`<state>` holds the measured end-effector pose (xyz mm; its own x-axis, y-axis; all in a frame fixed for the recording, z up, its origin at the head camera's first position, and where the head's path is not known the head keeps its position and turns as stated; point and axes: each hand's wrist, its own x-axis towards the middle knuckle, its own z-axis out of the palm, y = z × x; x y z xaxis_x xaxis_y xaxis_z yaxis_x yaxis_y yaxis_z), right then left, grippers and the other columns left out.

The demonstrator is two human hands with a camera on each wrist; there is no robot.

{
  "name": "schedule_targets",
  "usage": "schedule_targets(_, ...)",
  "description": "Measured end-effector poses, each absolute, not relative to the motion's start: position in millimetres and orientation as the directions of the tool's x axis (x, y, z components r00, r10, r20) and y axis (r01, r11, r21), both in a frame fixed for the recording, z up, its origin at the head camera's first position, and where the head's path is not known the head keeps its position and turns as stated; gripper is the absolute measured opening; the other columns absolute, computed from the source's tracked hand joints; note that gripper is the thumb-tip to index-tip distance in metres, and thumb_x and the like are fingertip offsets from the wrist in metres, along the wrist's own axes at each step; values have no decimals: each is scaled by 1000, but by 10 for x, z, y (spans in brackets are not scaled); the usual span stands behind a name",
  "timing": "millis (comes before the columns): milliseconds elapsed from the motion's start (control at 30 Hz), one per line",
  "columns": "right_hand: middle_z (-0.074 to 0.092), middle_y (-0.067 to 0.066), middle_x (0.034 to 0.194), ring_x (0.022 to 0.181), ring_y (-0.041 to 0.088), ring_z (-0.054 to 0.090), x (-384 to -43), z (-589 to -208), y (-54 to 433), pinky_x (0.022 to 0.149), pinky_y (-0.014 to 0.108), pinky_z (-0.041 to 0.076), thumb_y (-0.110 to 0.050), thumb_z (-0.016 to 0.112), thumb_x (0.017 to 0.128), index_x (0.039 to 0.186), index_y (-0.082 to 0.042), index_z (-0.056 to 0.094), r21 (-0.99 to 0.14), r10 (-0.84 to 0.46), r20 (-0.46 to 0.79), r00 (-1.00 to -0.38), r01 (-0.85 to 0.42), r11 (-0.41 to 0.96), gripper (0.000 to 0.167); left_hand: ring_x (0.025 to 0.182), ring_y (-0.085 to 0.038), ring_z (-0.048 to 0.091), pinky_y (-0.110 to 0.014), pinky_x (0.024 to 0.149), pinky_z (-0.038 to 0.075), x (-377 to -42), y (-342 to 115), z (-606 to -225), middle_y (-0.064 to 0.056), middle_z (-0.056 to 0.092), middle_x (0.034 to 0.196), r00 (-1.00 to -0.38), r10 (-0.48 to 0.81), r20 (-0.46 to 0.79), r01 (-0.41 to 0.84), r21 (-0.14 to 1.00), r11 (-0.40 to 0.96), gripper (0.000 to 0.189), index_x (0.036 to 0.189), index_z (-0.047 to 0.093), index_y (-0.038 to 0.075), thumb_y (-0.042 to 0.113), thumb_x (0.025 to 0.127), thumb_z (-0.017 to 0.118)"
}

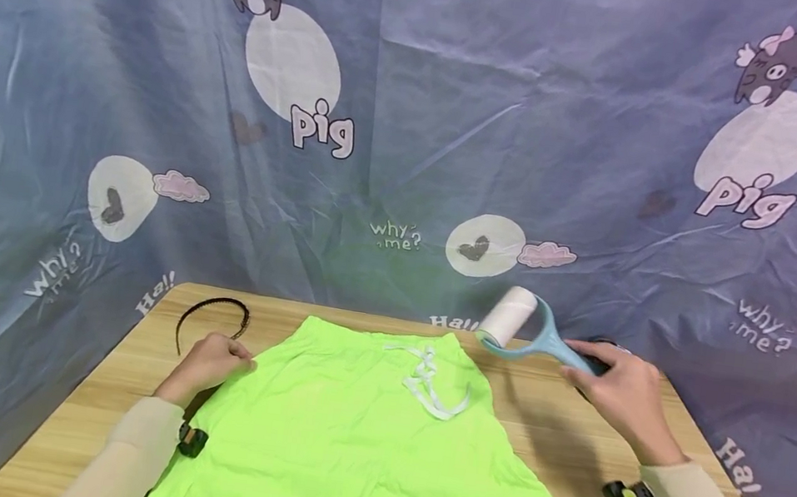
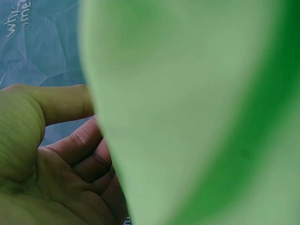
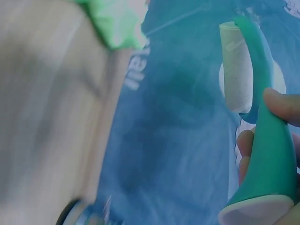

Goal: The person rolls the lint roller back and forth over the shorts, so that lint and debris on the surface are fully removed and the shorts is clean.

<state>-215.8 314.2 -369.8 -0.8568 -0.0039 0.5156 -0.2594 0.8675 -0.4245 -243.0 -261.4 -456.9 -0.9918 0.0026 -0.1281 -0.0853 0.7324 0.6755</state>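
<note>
Neon-green shorts [image 1: 346, 418] with a white drawstring [image 1: 426, 382] lie spread on the wooden table. My left hand [image 1: 211, 362] pinches their left edge near the waistband. Green cloth [image 2: 173, 108] fills most of the left wrist view, blurred, and hides the fingertips behind it. In my right hand [image 1: 628, 396] is a lint roller [image 1: 545, 343], gripped by its blue handle and held up above the table, apart from the shorts. Its white roll [image 3: 238, 68] points up and away from the hand in the right wrist view.
A thin dark headband [image 1: 218, 299] lies at the table's back left, beyond the left hand. Some dark object [image 1: 597, 364], mostly hidden, sits behind the right hand. Patterned blue cloth [image 1: 412, 141] hangs behind the wooden table [image 1: 82, 408].
</note>
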Motion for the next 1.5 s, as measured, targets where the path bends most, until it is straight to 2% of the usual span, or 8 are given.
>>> schedule_targets(167,78,5,90,62,3,58,-2446,-3602,2789,57,22,42,-24,85,81,108,-21,78,-479,-55,492,-869,-323,816,28,109,-38,67,-38,76,59,-2436,-2618,-4562,-20,72,120,-993,7,-121,-78,679,730,27,110,76,2,22,94,70)
schedule_targets(333,78,5,89,66,9,60,-2720,-3530,2459,61,23,45,-22,87,80,107,-20,79,-503,-105,485,-868,-375,779,28,99,-31,69,-34,70,57,-2455,-2617,-4565,-20,72,119,-991,1,-136,-94,687,720,26,110,76,3,22,93,70)
schedule_targets(500,78,5,90,67,15,62,-2936,-3479,2062,62,27,48,-23,87,78,107,-19,79,-548,-167,442,-881,-412,728,30,100,-29,69,-35,71,58,-2458,-2623,-4616,-19,72,120,-989,-5,-145,-105,695,711,27,111,76,3,22,93,71)
schedule_targets(700,77,2,88,70,17,66,-3142,-3498,1613,67,32,53,-20,85,77,106,-20,79,-640,-218,387,-896,-431,636,29,100,-31,68,-37,71,57,-2464,-2635,-4629,-19,72,119,-991,3,-130,-89,691,717,27,111,76,2,22,92,72)
schedule_targets(967,77,1,88,74,16,66,-3389,-3725,1170,71,32,52,-19,84,78,102,-20,80,-701,-241,321,-916,-400,590,24,95,-26,69,-35,70,57,-2455,-2618,-4623,-17,74,114,-992,-2,-129,-90,682,726,23,107,77,4,21,91,73)
schedule_targets(1167,78,-5,89,78,12,67,-3460,-3942,784,80,33,53,-22,86,75,99,-23,80,-683,-269,287,-919,-393,616,24,89,-22,69,-34,67,55,-2458,-2620,-4618,-16,75,112,-994,-2,-112,-78,676,732,22,105,78,4,21,91,73)
schedule_targets(1367,78,-6,90,77,10,66,-3454,-4091,450,80,32,56,-20,82,75,99,-23,80,-630,-366,266,-892,-448,635,24,90,-22,67,-31,66,51,-2480,-2601,-4618,-15,75,112,-992,-20,-127,-101,671,734,23,102,79,6,25,91,72)
schedule_targets(1500,78,-6,93,76,9,63,-3426,-4164,302,79,31,53,-23,83,76,101,-23,80,-555,-435,247,-866,-495,669,26,89,-21,66,-29,64,48,-2484,-2617,-4621,-17,73,118,-990,-24,-142,-114,674,730,26,104,79,6,27,92,70)
